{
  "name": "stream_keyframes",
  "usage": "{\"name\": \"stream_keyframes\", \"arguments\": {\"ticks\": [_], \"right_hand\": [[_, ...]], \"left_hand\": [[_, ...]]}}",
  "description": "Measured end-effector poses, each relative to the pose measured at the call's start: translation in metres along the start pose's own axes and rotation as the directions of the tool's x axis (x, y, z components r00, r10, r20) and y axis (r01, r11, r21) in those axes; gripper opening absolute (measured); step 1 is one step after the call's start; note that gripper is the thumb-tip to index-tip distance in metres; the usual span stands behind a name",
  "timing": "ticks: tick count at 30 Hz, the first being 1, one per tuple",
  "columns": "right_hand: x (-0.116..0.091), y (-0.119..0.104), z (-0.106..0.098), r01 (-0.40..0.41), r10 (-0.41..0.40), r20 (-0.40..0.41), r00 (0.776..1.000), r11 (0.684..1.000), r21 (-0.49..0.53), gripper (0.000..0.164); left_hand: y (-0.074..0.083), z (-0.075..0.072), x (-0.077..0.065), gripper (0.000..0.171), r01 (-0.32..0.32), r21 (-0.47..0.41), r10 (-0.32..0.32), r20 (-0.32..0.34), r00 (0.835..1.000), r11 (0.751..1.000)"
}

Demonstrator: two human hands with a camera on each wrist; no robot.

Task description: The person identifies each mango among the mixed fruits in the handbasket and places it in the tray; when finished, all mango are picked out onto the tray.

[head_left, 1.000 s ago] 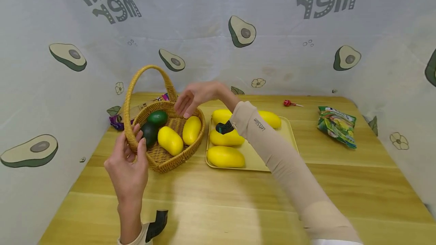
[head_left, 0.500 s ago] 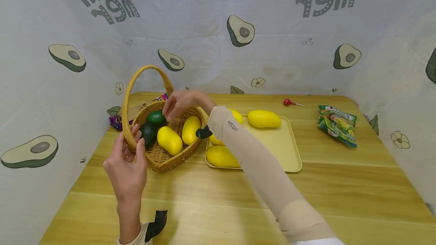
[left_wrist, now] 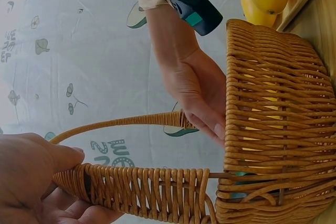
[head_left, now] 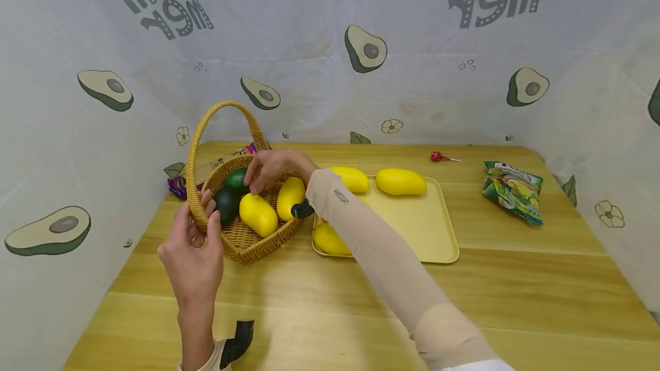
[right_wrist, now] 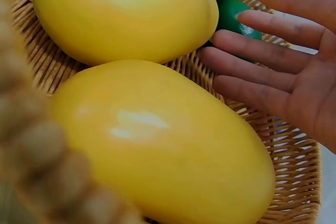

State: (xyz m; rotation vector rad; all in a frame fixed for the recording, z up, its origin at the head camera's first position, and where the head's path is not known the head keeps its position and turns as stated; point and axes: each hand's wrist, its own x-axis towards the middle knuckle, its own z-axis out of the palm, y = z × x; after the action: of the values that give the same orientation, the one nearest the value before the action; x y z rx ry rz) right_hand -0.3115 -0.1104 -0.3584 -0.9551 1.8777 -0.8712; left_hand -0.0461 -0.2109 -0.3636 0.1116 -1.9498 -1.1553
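My left hand (head_left: 193, 251) grips the base of the handle (head_left: 193, 153) of a wicker basket (head_left: 260, 251); in the left wrist view its thumb lies over the wrapped cane and the fingers curl beneath. Inside the basket lie two yellow mangoes (head_left: 258, 214) (head_left: 290, 196) and two smooth dark green fruits (head_left: 227, 205) (head_left: 235, 180). My right hand (head_left: 273, 169) is over the basket's back part, beside the green fruit. In the right wrist view its fingers (right_wrist: 257, 51) are extended and spread, holding nothing, with the fingertips close to that green fruit.
Right of the basket, a pale yellow tray (head_left: 412, 228) carries several mangoes, partly hidden by my right sleeve (head_left: 381, 262). A red lollipop (head_left: 438, 156) and a green snack bag (head_left: 513, 190) lie farther right. Behind the basket is a purple package (head_left: 177, 186).
My right hand has moved left and down from above the basket's right rim to beside the green fruit inside. The left hand and the basket stay in place.
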Motion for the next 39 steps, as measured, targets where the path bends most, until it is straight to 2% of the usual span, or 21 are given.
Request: {"name": "stream_keyframes", "arguments": {"ticks": [6, 13, 23, 30, 33, 39], "right_hand": [[0.003, 0.0, 0.003, -0.038, 0.038, 0.046, 0.998, 0.999, -0.011, 0.047], [0.007, -0.001, 0.007, -0.045, 0.048, 0.084, 0.995, 0.998, -0.041, 0.051], [0.008, -0.002, 0.008, -0.012, 0.022, 0.098, 0.995, 0.995, -0.101, 0.048], [0.008, -0.003, 0.01, -0.009, 0.022, 0.115, 0.993, 0.993, -0.114, 0.035], [0.008, -0.005, 0.011, -0.013, 0.03, 0.127, 0.991, 0.991, -0.13, 0.034], [0.007, -0.009, 0.015, -0.037, 0.05, 0.138, 0.989, 0.994, -0.099, 0.032]], "left_hand": [[0.001, 0.0, 0.0, 0.036, 0.004, 0.007, -0.004, 0.008, 1.0, 1.0], [0.001, 0.0, 0.001, 0.036, 0.0, 0.014, 0.0, 0.007, 1.0, 1.0], [0.0, 0.0, 0.001, 0.037, -0.003, 0.029, 0.003, 0.001, 1.0, 1.0], [-0.001, 0.0, 0.001, 0.037, 0.001, 0.028, -0.001, 0.004, 1.0, 1.0], [-0.001, 0.0, 0.001, 0.037, -0.002, 0.035, 0.002, 0.002, 1.0, 0.999], [-0.001, 0.0, 0.0, 0.036, -0.009, 0.029, 0.009, 0.004, 1.0, 1.0]]}}
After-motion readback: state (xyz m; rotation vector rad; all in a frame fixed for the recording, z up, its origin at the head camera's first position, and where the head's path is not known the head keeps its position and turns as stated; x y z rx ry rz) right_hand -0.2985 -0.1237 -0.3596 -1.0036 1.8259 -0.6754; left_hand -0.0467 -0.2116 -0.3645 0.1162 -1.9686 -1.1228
